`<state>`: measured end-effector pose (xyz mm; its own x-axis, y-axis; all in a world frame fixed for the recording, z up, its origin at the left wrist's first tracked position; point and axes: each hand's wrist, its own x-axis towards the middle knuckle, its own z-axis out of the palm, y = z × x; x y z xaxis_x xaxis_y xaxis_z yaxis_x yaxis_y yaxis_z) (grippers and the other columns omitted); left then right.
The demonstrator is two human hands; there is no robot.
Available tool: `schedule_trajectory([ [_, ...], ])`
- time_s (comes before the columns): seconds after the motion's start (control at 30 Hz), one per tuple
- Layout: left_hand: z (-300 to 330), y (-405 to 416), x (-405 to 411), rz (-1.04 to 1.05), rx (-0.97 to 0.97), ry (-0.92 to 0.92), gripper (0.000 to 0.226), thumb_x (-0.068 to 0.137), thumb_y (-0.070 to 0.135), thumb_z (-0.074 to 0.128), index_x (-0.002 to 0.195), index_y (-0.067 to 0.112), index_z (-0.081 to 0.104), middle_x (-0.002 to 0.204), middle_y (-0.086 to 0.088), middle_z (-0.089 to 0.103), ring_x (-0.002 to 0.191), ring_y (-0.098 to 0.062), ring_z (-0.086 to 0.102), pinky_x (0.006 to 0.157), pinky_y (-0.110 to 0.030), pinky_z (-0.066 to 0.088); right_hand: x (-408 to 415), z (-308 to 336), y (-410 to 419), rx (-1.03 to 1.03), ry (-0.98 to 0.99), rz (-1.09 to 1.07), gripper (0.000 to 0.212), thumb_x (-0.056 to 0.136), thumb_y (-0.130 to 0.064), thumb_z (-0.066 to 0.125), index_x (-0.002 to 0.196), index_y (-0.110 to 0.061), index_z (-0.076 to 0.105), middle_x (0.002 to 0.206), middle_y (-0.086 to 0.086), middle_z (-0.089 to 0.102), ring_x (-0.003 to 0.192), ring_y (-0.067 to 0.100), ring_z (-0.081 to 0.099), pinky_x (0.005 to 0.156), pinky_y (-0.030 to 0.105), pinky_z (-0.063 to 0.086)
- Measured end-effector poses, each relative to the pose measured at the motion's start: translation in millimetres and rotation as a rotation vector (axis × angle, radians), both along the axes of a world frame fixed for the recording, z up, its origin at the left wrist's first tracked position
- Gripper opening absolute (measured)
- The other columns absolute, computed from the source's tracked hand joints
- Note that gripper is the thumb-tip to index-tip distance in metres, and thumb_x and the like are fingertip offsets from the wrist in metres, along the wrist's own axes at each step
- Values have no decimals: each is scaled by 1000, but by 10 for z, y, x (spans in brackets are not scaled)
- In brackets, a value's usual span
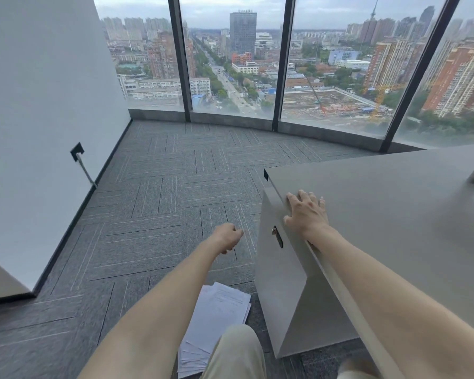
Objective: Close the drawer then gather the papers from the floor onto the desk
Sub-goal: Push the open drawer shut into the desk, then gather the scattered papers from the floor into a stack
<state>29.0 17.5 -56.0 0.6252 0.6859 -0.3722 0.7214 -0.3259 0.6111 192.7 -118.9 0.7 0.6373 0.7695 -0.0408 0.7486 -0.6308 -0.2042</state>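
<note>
A grey desk (389,220) fills the right side. Its drawer front (279,283), with a small lock, faces left and looks flush with the desk edge. My right hand (307,212) lies flat on the desk's top edge just above the lock, fingers spread, holding nothing. Out over the carpet to the left of the drawer, my left hand (227,237) hangs with its fingers loosely curled and empty. A loose stack of white printed papers (216,324) lies on the carpet below my left forearm, beside the drawer front and partly hidden by my knee.
Grey carpet tiles (153,203) stretch to a curved wall of floor-to-ceiling windows (230,64). A white wall (39,119) on the left has a dark socket (77,151) with a cable running down to the floor. My knee in beige trousers (236,354) is at the bottom.
</note>
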Motion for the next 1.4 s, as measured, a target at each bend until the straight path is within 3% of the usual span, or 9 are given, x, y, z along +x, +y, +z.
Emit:
schedule_trajectory([
  [0.1, 160, -52, -402, -48, 83, 70, 29, 100, 33, 42, 90, 7, 51, 93, -14, 61, 82, -31, 63, 78, -41, 59, -309, 100, 63, 28, 42, 15, 50, 87, -25, 54, 136, -12, 53, 149, 19, 41, 143, 40, 34, 120, 54, 21],
  [0.17, 241, -89, -659, -44, 89, 85, 26, 99, 31, 43, 89, 8, 51, 94, -14, 60, 85, -31, 65, 80, -42, 59, -585, 170, 79, 41, 81, 72, 49, 88, -22, 53, 136, -15, 55, 141, 14, 50, 134, 36, 46, 116, 49, 31],
  [0.27, 357, -168, -1021, 5, 83, 80, 25, 97, 30, 45, 93, 6, 53, 101, -16, 63, 95, -32, 67, 80, -41, 59, -974, 208, 58, 22, 119, 141, 51, 88, -20, 53, 139, -17, 54, 142, 14, 52, 131, 33, 50, 110, 43, 39],
  [0.53, 492, -416, -1858, 101, 71, 57, 36, 97, 31, 50, 116, 1, 57, 112, -17, 64, 101, -30, 69, 79, -41, 60, -1728, 186, -113, -14, 135, 277, 52, 91, -16, 52, 142, -14, 50, 149, 15, 47, 136, 31, 46, 106, 42, 42],
  [0.73, 362, -390, -2120, 179, 77, 54, 31, 96, 29, 51, 108, 1, 60, 107, -16, 65, 98, -29, 68, 83, -42, 59, -1919, 38, -78, -71, 149, 339, 52, 92, -14, 49, 144, -12, 50, 150, 13, 47, 140, 30, 41, 110, 40, 37],
  [0.97, -221, -66, -1996, 236, -11, 100, 24, 96, 29, 50, 92, 5, 55, 93, -11, 59, 84, -25, 61, 70, -36, 54, -1754, -526, 441, -194, 219, 369, 49, 93, -21, 53, 141, -11, 52, 145, 13, 52, 134, 30, 46, 106, 37, 40],
  [1.17, -970, 443, -1777, 286, -98, 149, 28, 94, 26, 49, 111, 5, 57, 102, -12, 61, 88, -28, 61, 66, -35, 54, -1502, -1284, 1073, -300, 336, 334, 44, 94, -23, 54, 132, -1, 58, 137, 16, 59, 126, 33, 54, 104, 41, 46],
  [1.3, -1473, 776, -1639, 365, -165, 148, 13, 91, 18, 48, 79, 14, 49, 79, -7, 52, 70, -25, 53, 64, -33, 50, -1380, -1881, 1479, -310, 437, 292, 44, 95, -21, 49, 137, -6, 54, 141, 14, 56, 126, 32, 53, 101, 37, 45],
  [1.4, -1892, 1023, -1562, 432, -234, 139, 13, 90, 22, 50, 95, 12, 56, 89, -8, 59, 77, -27, 58, 71, -37, 57, -1319, -2373, 1703, -311, 491, 254, 48, 94, -21, 49, 140, -9, 52, 144, 11, 55, 127, 30, 53, 98, 36, 46],
])
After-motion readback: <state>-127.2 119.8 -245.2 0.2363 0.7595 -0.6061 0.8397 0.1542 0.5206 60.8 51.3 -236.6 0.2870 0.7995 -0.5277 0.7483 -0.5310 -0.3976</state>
